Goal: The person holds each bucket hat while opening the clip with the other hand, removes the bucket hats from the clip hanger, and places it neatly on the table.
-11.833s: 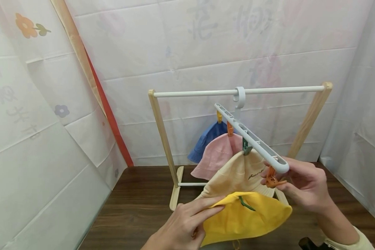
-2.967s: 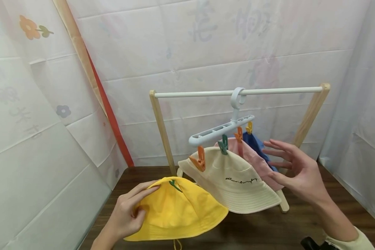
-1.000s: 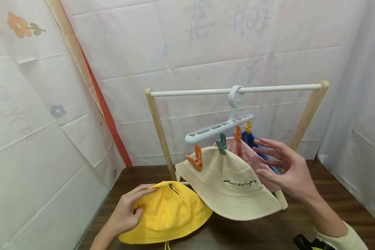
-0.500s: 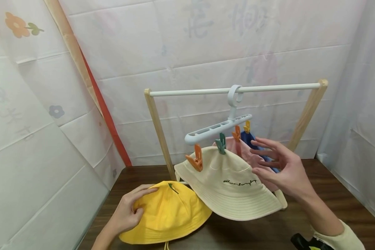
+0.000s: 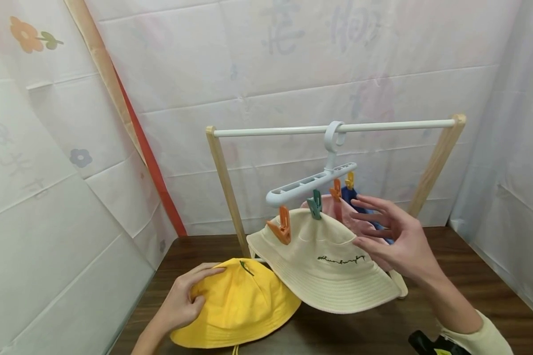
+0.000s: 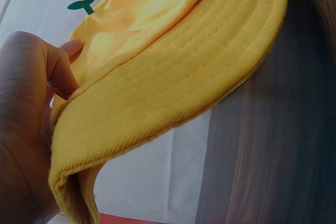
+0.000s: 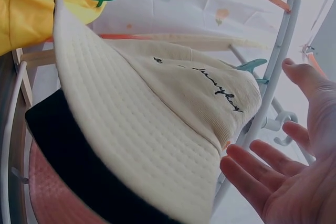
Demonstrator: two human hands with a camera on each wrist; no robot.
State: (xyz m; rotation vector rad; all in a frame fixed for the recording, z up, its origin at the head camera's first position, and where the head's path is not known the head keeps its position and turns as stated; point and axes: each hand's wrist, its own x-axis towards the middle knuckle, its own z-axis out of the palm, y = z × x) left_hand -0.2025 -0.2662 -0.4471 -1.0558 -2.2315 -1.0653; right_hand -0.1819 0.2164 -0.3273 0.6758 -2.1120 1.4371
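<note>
My left hand [image 5: 180,301] pinches the left side of a yellow bucket hat [image 5: 244,308], thumb in front; a green sprout shows at its crown. In the left wrist view the hat's brim [image 6: 173,82] droops beside the thumb. My right hand [image 5: 397,236] is spread with nothing in it, beside the cream bucket hat [image 5: 337,276] with black script. That hat hangs from a green clip [image 5: 315,204] on a pale grey hanger [image 5: 308,185]. An orange clip [image 5: 282,227] at the hanger's near end holds nothing. The right wrist view shows my right palm [image 7: 294,182] facing the cream crown.
The hanger hooks over the white rod [image 5: 271,131] of a wooden rack. Behind the cream hat hang a pink hat [image 5: 328,203] and a blue hat [image 5: 348,195], partly hidden by my right hand. Dark wooden table [image 5: 186,254] below; white sheets [image 5: 248,64] surround it.
Since the oldest frame, my right hand has left the orange clip, the hanger has swung its near end leftward, and the yellow hat has moved left. Lately my right hand has drifted slightly left.
</note>
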